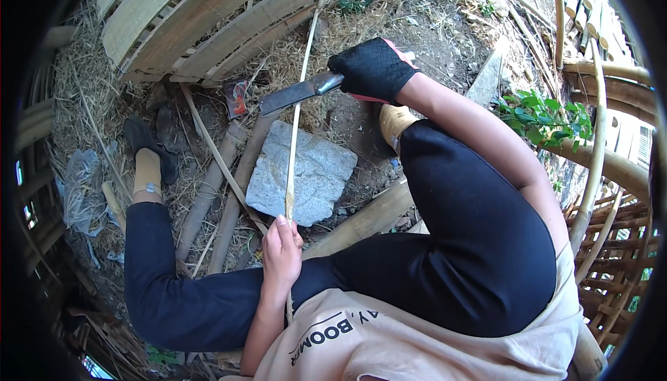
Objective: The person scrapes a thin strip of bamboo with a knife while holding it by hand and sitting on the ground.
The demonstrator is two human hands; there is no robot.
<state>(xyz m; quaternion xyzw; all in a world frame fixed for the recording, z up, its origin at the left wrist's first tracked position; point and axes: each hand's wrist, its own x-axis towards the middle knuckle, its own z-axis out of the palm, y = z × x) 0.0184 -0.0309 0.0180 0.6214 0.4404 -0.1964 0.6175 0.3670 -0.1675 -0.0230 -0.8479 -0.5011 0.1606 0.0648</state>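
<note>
My left hand (281,250), bare, is closed around a long thin bamboo strip (294,155). The strip runs away from me over a flat grey stone (300,170), its far end close to a slatted wooden crate. In a black and pink glove, my right hand (373,69) grips the handle of a machete (295,94). The broad dark blade points left and crosses the strip just beyond the stone; whether its edge bites into the strip I cannot tell. Below my left hand the strip's near end passes beside my thigh.
Bamboo poles (212,190) lie on the ground left of the stone. The slatted crate (229,30) stands at the far left. A crumpled clear plastic bag (85,190) is by my left foot. Leafy green stems (549,118) and a bamboo frame (596,144) are on the right.
</note>
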